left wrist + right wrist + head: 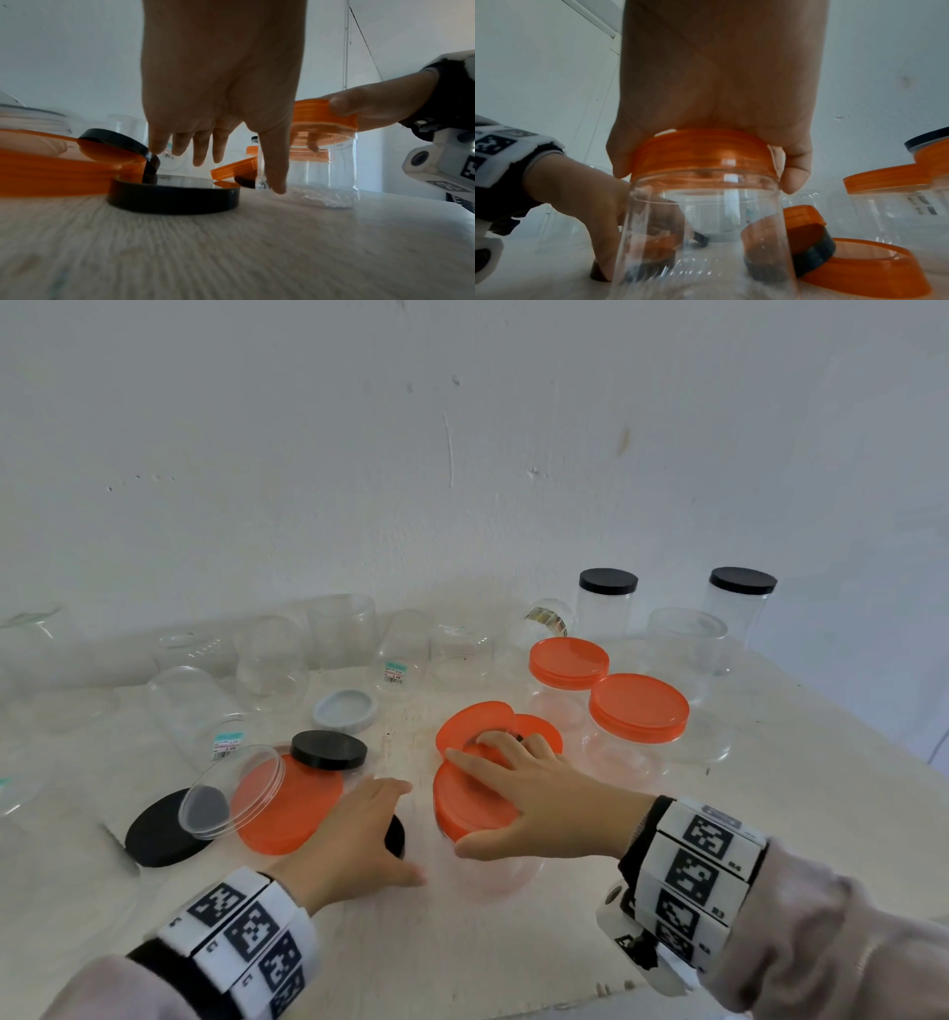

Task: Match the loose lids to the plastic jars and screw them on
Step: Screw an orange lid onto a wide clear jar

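An orange lid (464, 806) sits on top of a clear plastic jar (488, 870) near the table's front. My right hand (518, 793) grips this lid from above, thumb on one side of its rim and fingers on the other; the right wrist view shows the orange lid (703, 154) seated on the jar (706, 223). My left hand (380, 829) hovers just left of the jar with straight fingers. Its thumb (272, 178) touches the jar wall (321, 178), and its fingers hang above a black lid (174, 196) lying on the table.
Loose lids lie around: orange (287, 803), orange behind the jar (498, 726), black (328, 749), larger black (159, 834), clear (231, 793), grey (344, 708). Closed jars stand at the right (637, 706), (608, 581). Several open clear jars (272, 660) line the wall.
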Motion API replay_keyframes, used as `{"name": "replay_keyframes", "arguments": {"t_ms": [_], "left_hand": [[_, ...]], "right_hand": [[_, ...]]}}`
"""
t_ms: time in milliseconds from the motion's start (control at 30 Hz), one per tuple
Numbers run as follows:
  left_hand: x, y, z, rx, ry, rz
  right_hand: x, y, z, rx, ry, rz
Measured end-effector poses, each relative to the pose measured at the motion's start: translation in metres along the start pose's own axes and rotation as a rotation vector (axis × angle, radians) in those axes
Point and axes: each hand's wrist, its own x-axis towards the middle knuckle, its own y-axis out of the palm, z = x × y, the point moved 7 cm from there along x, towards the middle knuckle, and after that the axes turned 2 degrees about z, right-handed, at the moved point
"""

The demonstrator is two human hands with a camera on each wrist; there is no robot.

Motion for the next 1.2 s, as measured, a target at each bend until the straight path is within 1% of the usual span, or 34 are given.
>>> {"name": "replay_keyframes", "arguments": {"t_ms": [133,267,433,500,633,700,767,900,1033,1200], "left_hand": [[0.000,-0.001,0.010,0.024,-0.072,0.016],[-0.002,-0.006,0.014,0.039,-0.121,-0.008],[-0.003,-0.007,0.013,0.071,-0.147,0.004],[-0.003,-0.007,0.013,0.079,-0.155,-0.003],[-0.004,-0.007,0.012,0.071,-0.166,0.019],[-0.003,-0.007,0.012,0.050,-0.158,0.017],[-0.006,-0.006,0.012,0.055,-0.172,0.019],[-0.003,-0.009,0.016,0.049,-0.186,-0.024],[-0.002,-0.009,0.021,0.034,-0.202,-0.024],[0.000,-0.011,0.020,0.023,-0.192,-0.042]], "right_hand": [[-0.010,-0.001,-0.016,0.052,-0.010,0.028],[-0.017,-0.005,-0.033,0.121,0.001,0.031],[-0.017,-0.017,-0.042,0.209,-0.050,0.031],[-0.011,-0.027,-0.041,0.301,-0.055,0.024],[0.015,-0.046,-0.031,0.577,-0.044,-0.016],[0.034,-0.050,-0.021,0.639,-0.040,-0.038],[0.056,-0.051,-0.010,0.618,-0.028,-0.074],[0.096,-0.052,0.004,0.539,0.029,-0.151],[0.120,-0.047,0.008,0.485,0.085,-0.131],[0.130,-0.047,0.010,0.394,0.156,-0.114]]}}
